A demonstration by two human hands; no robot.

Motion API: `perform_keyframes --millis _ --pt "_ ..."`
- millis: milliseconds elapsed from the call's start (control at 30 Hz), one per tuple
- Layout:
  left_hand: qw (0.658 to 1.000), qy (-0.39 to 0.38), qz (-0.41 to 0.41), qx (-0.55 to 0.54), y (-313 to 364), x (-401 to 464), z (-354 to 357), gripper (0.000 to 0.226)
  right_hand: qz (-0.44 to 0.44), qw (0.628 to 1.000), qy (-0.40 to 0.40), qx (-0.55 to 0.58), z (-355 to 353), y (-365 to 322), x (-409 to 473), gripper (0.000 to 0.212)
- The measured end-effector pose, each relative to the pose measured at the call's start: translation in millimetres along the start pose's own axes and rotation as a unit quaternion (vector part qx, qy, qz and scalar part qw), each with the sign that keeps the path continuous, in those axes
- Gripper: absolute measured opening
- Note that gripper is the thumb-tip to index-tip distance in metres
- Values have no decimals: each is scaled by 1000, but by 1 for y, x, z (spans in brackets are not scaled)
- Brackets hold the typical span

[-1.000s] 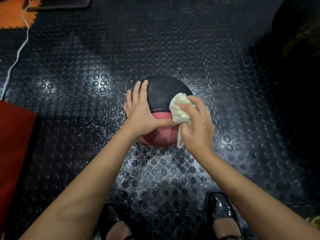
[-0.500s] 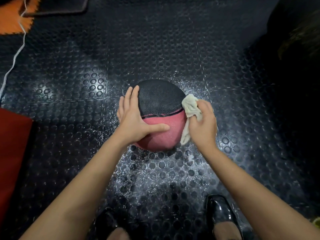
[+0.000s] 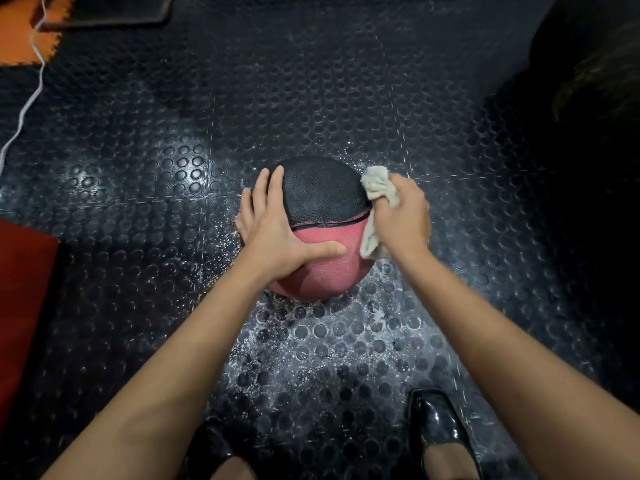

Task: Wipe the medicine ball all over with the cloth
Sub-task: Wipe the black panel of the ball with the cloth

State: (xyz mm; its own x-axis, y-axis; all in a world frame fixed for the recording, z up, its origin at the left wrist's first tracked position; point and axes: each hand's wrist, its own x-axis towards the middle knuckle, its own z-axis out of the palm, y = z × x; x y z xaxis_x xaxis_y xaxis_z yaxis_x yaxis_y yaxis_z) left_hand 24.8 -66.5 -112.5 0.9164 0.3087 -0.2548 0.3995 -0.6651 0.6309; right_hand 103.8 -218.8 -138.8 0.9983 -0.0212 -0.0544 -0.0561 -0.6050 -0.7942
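1. Head view: medicine ball (image 3: 320,216) sat on the studded black rubber floor (image 3: 311,98), roughly centre frame; far half black, near half pink, thin seam between them.
2. Left hand (image 3: 273,230) lay flat on the ball's left side, fingers straight and together pointing away from the person, thumb stretched right across the pink part. Hand spread wide, pressing, not gripping.
3. Right hand (image 3: 403,216) was at the ball's right edge, fingers curled round a pale cloth (image 3: 379,188); the bunched cloth was held against the ball's right side near the seam.
4. Cloth stuck out above the fist by the black half, and a tail hung below beside the pink half.
5. Both forearms were bare, reaching in from the bottom of frame.
6. White specks and dust on the floor around and in front of the ball.
7. Glossy black shoe (image 3: 438,427) at bottom right; a second dark shoe (image 3: 211,448) at bottom centre, dim.
8. White cord (image 3: 26,105) ran down the left edge; orange mat (image 3: 17,36) top left, red surface (image 3: 20,306) at left edge.
9. Right side of frame too dark to make out.
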Motion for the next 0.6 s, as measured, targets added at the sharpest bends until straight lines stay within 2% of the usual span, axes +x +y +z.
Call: perform_keyframes --millis 100,167,233,300,400,467,600 --pt "1000 0 20 13 -1 2 -2 145 -127 992 5 -24 -7 -14 -46 42" --pt "999 -11 32 12 -3 1 -3 146 -187 981 -5 -40 -10 -12 -52 43" --pt "999 -18 38 18 -1 0 -2 147 -141 989 -13 -44 -10 -8 -21 34" --pt "998 -18 45 32 3 1 1 144 -66 996 -48 -38 -11 -9 19 17" --pt "995 -48 76 48 2 8 -3 143 -20 988 -112 -105 -14 -17 55 15" --pt "988 -90 109 56 -1 15 -12 148 -40 978 -117 -167 -13 -30 59 9" --pt "980 -105 146 83 -1 31 -25 130 -164 957 -109 -215 -10 -52 45 22"
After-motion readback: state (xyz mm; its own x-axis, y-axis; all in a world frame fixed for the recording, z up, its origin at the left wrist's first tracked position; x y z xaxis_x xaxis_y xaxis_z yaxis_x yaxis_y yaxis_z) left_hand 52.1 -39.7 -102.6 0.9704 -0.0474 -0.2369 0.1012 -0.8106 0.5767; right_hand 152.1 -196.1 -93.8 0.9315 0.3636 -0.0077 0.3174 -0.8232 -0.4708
